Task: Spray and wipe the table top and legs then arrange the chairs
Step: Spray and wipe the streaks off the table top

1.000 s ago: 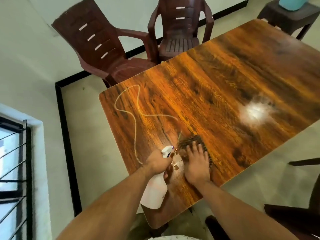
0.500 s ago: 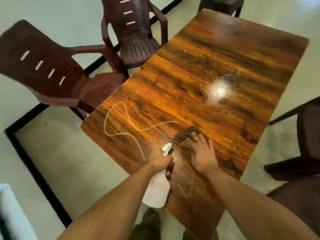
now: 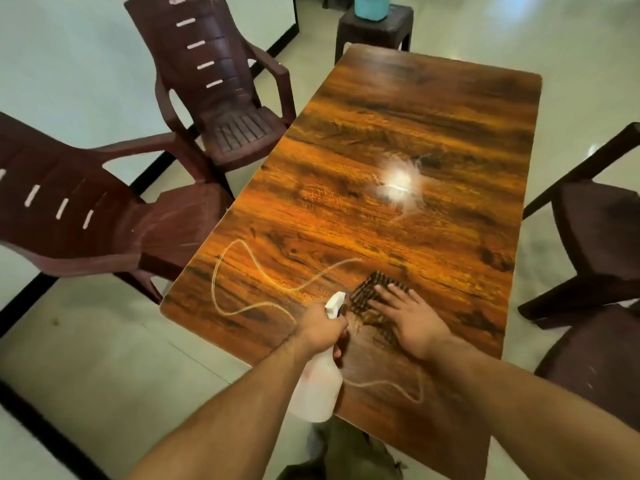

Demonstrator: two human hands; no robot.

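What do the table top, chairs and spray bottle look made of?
Table top: likely glossy wood-grain laminate, since it mirrors a light. Chairs: matte maroon moulded plastic, with slotted one-piece backs. Spray bottle: whitish plastic, seemingly translucent.

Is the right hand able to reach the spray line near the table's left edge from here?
Probably yes: nothing lies on the table there, but the left hand gripping the spray bottle sits between the right hand, flat on the cloth, and the spray line.
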